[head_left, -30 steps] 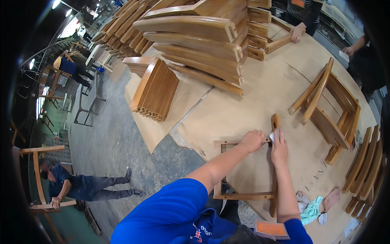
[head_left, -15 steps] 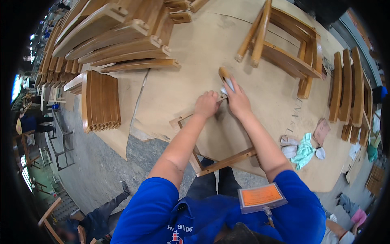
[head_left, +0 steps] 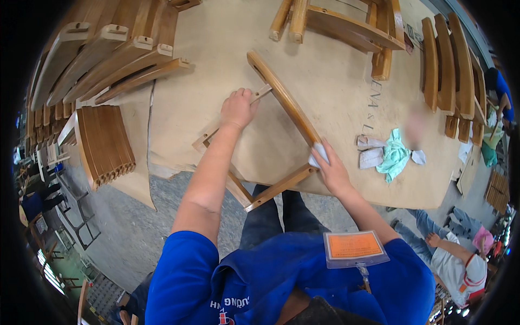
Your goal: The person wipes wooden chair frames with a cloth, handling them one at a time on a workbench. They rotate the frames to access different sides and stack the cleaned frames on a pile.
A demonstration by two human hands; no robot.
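A brown wooden frame, shaped like part of a chair, lies before me at the near edge of the cardboard-covered table. My left hand closes round its far-left rail, close to the joint with the long right post. At the near end of that post, my right hand presses a folded white cloth against the wood, by the corner with the near rail. The palm hides part of the cloth.
Curved wooden parts stand in rows at the far left, with a tight stack of slats nearer. An assembled frame lies at the back. Green and white rags sit right, below upright slats. A co-worker is at lower right.
My right hand has drawn the white cloth along the post from its far part to the near corner. The left hand stays on the rail. My view has shifted.
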